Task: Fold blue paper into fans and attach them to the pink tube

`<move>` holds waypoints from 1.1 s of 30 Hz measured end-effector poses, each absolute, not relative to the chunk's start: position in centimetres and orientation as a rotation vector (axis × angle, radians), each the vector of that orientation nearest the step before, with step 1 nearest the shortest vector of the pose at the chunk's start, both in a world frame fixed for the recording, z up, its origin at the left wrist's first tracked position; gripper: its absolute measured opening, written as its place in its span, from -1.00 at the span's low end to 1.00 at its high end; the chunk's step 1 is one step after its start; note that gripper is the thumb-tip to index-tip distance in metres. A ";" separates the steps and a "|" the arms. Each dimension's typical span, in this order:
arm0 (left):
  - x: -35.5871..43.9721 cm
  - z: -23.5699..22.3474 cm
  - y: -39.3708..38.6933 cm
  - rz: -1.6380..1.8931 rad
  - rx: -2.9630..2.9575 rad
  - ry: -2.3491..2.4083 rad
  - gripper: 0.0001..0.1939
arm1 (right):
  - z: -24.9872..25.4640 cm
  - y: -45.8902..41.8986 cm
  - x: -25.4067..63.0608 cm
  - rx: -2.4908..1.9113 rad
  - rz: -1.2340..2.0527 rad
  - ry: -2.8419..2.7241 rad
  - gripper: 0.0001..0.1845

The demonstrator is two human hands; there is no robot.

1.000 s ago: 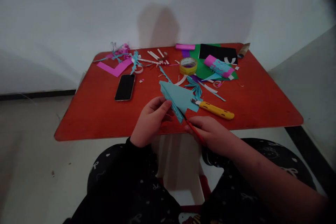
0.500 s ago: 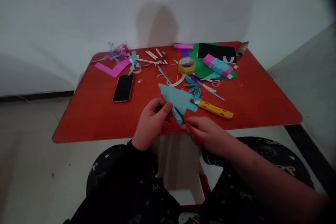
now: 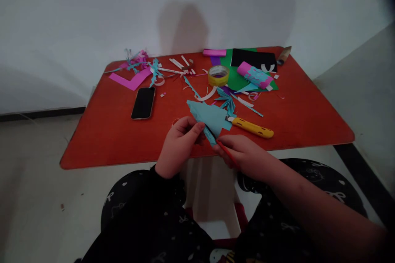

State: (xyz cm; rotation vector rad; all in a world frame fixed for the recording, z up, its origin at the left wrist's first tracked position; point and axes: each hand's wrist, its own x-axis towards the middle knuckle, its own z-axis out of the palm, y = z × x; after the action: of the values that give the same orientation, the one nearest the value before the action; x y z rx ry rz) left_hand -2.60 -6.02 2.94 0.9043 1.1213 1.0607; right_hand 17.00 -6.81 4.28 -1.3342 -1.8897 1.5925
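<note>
Between thumb and fingers, my left hand (image 3: 180, 141) pinches a folded piece of light blue paper (image 3: 210, 134) near the table's front edge. My right hand (image 3: 242, 154) is closed around red-handled scissors (image 3: 227, 153), whose blades lie along that folded paper. Most of the handle loops are hidden by my fingers. Beyond my hands a larger light blue sheet (image 3: 206, 111) lies on the table; whether it joins the held piece I cannot tell. A yellow box cutter (image 3: 253, 127) rests with its tip on the sheet's right corner.
On the red table (image 3: 108, 139) are a phone (image 3: 143, 102), a yellow tape roll (image 3: 218, 76) and a pleated blue paper piece (image 3: 226, 100). A pink and blue paper roll (image 3: 254, 74) sits on green paper (image 3: 236, 84). Magenta paper (image 3: 132, 81) and scraps lie at back left.
The scissor blades look more closed on the folded paper. Both hands stay in nearly the same place, and the whole view has shifted slightly.
</note>
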 end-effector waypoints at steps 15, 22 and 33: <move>-2.5 3.6 -6.1 0.954 1.031 1.168 -0.64 | 4.4 -6.7 17.1 -1.343 1.666 -1.823 -0.54; -2.8 3.5 -5.9 0.923 1.019 1.188 -0.67 | 3.6 -6.5 17.3 -1.401 1.654 -1.816 -0.52; -3.2 3.8 -5.8 0.814 1.141 1.142 -0.68 | 3.3 -6.5 17.1 -1.312 1.761 -1.670 -0.55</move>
State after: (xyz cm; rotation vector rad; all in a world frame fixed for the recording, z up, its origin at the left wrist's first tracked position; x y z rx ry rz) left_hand -3.21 -5.81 3.82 1.1408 1.1419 0.8139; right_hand 17.08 -6.53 3.32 -1.3123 -1.6701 1.7607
